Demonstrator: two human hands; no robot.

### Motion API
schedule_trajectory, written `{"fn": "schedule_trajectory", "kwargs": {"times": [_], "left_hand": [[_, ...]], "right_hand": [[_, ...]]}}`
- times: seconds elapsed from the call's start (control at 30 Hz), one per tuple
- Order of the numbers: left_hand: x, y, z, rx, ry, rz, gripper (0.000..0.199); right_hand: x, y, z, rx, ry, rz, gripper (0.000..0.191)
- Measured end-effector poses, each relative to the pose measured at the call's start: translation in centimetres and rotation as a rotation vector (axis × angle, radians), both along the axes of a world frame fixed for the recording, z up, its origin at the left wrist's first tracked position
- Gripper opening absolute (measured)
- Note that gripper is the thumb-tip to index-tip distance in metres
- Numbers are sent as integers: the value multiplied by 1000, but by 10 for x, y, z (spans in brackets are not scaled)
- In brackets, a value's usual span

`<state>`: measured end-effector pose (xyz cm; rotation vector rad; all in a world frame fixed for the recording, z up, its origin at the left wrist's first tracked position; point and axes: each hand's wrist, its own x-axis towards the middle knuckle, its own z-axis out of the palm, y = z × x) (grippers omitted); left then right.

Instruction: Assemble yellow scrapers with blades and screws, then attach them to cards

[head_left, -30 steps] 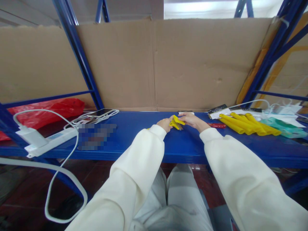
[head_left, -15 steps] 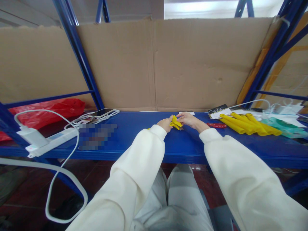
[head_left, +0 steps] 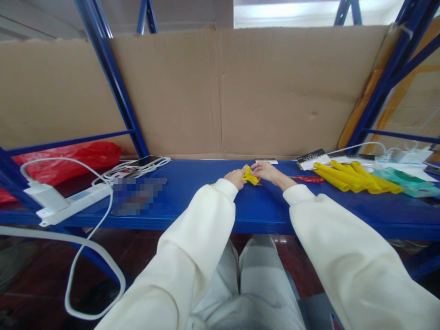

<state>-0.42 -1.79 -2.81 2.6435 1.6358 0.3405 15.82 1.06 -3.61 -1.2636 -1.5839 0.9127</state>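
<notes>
Near the middle of the blue shelf, my left hand (head_left: 235,178) is closed on a small yellow piece (head_left: 251,176). My right hand (head_left: 267,171) touches the right side of that piece, its fingers bent and drawn together. What lies between the right fingertips is too small to make out. A red-handled tool (head_left: 309,179) rests on the shelf just right of my right hand. Farther right, several yellow rolled pieces (head_left: 354,176) lie side by side.
A power strip (head_left: 77,200) with a white cable, a coiled cord (head_left: 120,173) and a red plastic bag (head_left: 72,160) are on the left. A black-and-white card (head_left: 312,160) and green packaging (head_left: 402,181) lie right. Cardboard (head_left: 220,91) stands behind the blue shelf (head_left: 192,220).
My right hand and sleeve have shifted slightly left, and more of the red-handled tool shows. The left hand stays on the yellow piece.
</notes>
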Motion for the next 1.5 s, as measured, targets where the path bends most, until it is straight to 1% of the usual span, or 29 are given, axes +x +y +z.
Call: {"fn": "schedule_trajectory", "kwargs": {"times": [0.13, 0.27, 0.33, 0.47, 0.6, 0.67, 0.8, 0.87, 1.0, 1.17, 1.5], "left_hand": [[0, -1, 0, 5, 16, -8, 71], [0, -1, -1, 37, 21, -21, 68], [-1, 0, -2, 48, 37, -31, 64], [-2, 1, -1, 66, 53, -57, 49], [-3, 1, -1, 82, 38, -54, 49], [-3, 1, 0, 87, 40, -55, 50], [-4, 0, 1, 91, 35, -73, 49], [-4, 1, 1, 92, 26, -76, 47], [-4, 4, 0, 101, 11, -87, 47], [-4, 7, -2, 118, 16, -104, 47], [-6, 10, -4, 152, -4, -134, 45]], "right_hand": [[-2, 1, 0, 73, -104, -76, 24], [-2, -1, 1, 123, -194, -90, 23], [-1, -2, 2, 130, -224, -125, 22], [-1, -4, 4, 103, -193, -183, 24], [2, -3, 6, 41, -109, -208, 19], [4, -4, 8, -31, -70, -182, 17], [5, -9, 11, -233, 27, -9, 11], [5, -11, 12, -280, 52, 42, 13], [5, -12, 10, -276, 78, 40, 22], [6, -11, 9, -267, 102, 21, 21], [2, -19, 14, -251, 156, 1, 22]]}}
